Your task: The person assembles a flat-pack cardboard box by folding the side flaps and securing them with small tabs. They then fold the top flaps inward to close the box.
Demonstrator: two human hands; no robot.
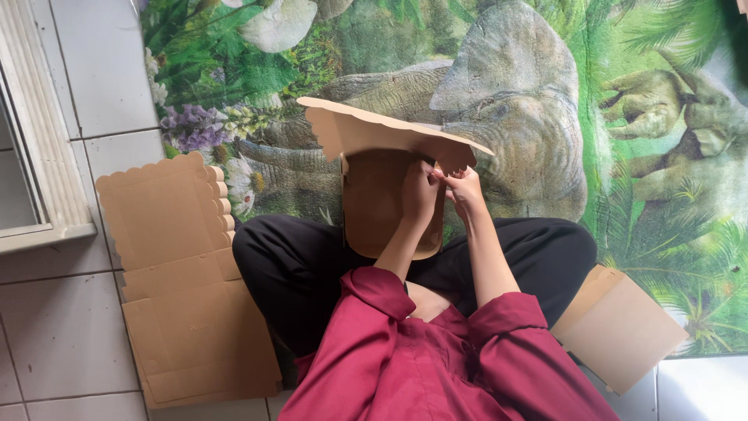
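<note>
Pinching with both grips: left hand [419, 195] and right hand [466, 192] closed fingertip to fingertip on a small side flap of the half-folded cardboard box [374, 206], held upright above crossed legs in black trousers [296, 265]. Seemingly mid-fold, working that flap in under the scalloped lid panel [366, 129], which juts forward and stands open. By judgement, next calling for a firm press along the crease and a steadying hold on the base, so that the wall stays square. Plain brown card throughout, matte, stiff yet light; rounded corners on the base, a wavy edge on the lid. Lying flat to the left on the pale tiled floor [47, 327], a stack of unfolded blanks [183, 304] of the same card, scalloped along one rim. Resting to the right beside the knee, a closed brown box [623, 331]. Spread beneath, a soft-looking mat [538, 93] printed with elephants and green foliage.
</note>
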